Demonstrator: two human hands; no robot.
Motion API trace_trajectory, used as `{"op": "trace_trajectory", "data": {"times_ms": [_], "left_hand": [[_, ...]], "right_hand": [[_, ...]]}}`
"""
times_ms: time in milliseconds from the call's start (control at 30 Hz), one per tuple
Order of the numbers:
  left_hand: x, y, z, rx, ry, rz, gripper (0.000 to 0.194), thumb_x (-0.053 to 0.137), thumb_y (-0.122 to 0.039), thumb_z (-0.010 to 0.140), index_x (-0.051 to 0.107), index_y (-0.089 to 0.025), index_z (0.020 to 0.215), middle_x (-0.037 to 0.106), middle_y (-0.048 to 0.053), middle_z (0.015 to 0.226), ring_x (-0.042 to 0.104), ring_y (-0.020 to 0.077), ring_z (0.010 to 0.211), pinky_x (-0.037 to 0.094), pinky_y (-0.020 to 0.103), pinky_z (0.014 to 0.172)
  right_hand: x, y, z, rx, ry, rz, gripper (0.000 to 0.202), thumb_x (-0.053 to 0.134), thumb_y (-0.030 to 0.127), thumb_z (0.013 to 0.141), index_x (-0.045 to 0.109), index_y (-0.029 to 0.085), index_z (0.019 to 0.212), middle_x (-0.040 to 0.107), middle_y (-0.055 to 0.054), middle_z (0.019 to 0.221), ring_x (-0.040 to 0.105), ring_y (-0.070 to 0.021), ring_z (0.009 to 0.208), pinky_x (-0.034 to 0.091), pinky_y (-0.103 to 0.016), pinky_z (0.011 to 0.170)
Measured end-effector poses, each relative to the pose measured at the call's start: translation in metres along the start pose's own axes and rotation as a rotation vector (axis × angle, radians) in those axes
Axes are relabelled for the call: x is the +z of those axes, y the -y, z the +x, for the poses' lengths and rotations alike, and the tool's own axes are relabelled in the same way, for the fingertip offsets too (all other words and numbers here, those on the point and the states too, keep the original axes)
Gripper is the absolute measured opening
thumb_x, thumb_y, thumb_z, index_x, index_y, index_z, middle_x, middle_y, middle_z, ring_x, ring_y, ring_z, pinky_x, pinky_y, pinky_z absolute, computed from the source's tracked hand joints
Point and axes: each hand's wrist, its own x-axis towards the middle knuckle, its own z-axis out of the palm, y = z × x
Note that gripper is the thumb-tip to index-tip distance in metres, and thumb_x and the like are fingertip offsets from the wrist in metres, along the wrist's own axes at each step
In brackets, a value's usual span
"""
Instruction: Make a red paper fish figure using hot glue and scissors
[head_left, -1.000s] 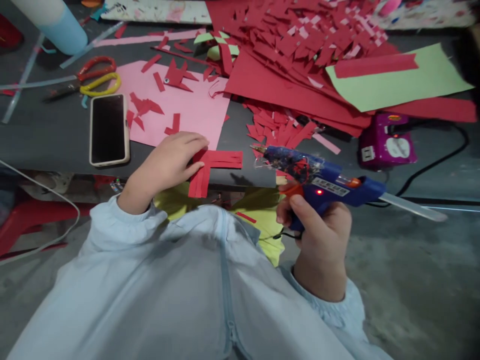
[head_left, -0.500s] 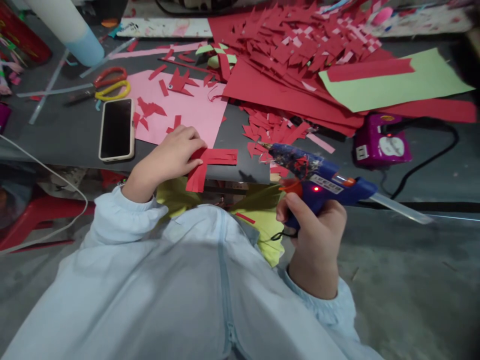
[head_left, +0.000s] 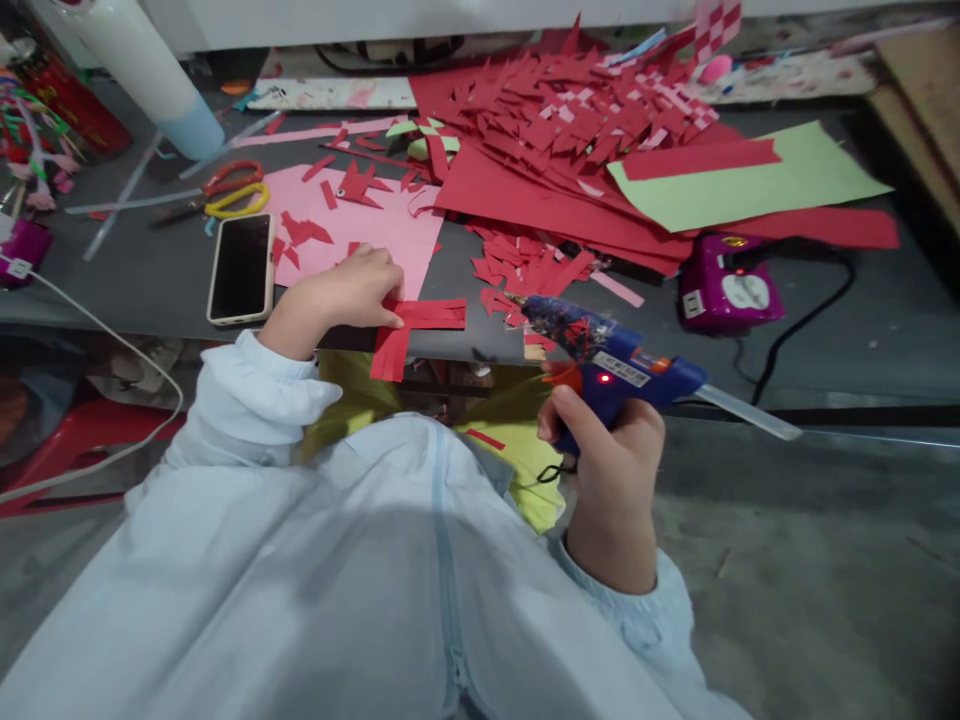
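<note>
My left hand [head_left: 352, 290] pinches a piece of folded red paper strips [head_left: 431, 315] at the table's front edge. One strip of it points right along the tabletop, another hangs down over the edge. In my right hand [head_left: 611, 440] is a blue glue gun [head_left: 622, 350], fingers wrapped round its handle near the orange trigger. Its nozzle points left, a red light glows on its side, and a clear glue stick [head_left: 750, 412] sticks out of the back. Beneath my left hand lies a pink sheet [head_left: 416, 235] carrying a red paper fish [head_left: 364, 185] and red scraps.
Left of the pink sheet lie a phone [head_left: 241, 268] and scissors [head_left: 236, 190]. A large pile of red paper pieces [head_left: 555, 110] covers the back. To the right are a green sheet [head_left: 810, 175] and a purple box [head_left: 727, 285] with a black cable. A bottle [head_left: 161, 80] stands back left.
The view has tilted up and shifted slightly, showing more of the table's back. Both hands keep their holds; the glue gun sits a little further left in the picture, nearer the paper strips.
</note>
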Motion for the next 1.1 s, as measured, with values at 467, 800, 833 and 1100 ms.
{"op": "trace_trajectory", "data": {"times_ms": [467, 800, 833, 1100], "left_hand": [[-0.026, -0.024, -0.026, -0.196, -0.06, -0.65, 0.017, 0.075, -0.03, 0.071, 0.063, -0.018, 0.069, 0.057, 0.0, 0.063, 0.051, 0.0139, 0.059, 0.035, 0.029, 0.059], [-0.01, -0.109, -0.066, -0.256, -0.573, -1.276, 0.032, 0.089, -0.038, 0.067, 0.064, -0.018, 0.071, 0.06, -0.002, 0.059, 0.05, 0.0084, 0.041, 0.04, 0.022, 0.037], [-0.009, -0.119, -0.07, -0.24, -0.617, -1.291, 0.033, 0.087, -0.042, 0.069, 0.064, -0.018, 0.073, 0.06, -0.003, 0.059, 0.051, 0.008, 0.04, 0.04, 0.021, 0.037], [-0.002, -0.165, -0.084, -0.286, -0.746, -1.259, 0.03, 0.082, -0.039, 0.074, 0.058, -0.021, 0.077, 0.059, -0.006, 0.056, 0.058, 0.01, 0.04, 0.044, 0.018, 0.033]], "right_hand": [[0.007, -0.027, 0.004, -0.042, -0.224, 0.036, 0.032, 0.088, 0.036, 0.061, 0.059, 0.023, 0.066, 0.059, 0.003, 0.056, 0.053, -0.0137, 0.044, 0.043, -0.03, 0.043], [0.031, -0.012, 0.002, -0.158, -0.205, 0.126, 0.045, 0.09, 0.044, 0.059, 0.06, 0.023, 0.085, 0.075, 0.001, 0.073, 0.057, -0.0118, 0.049, 0.053, -0.031, 0.054], [0.033, -0.009, 0.001, -0.152, -0.173, 0.147, 0.047, 0.09, 0.045, 0.059, 0.059, 0.023, 0.087, 0.076, 0.001, 0.075, 0.056, -0.0108, 0.048, 0.052, -0.03, 0.053], [0.042, 0.006, -0.008, 0.015, 0.03, 0.327, 0.066, 0.094, 0.052, 0.045, 0.061, 0.022, 0.094, 0.077, -0.002, 0.076, 0.073, -0.0207, 0.07, 0.06, -0.035, 0.068]]}}
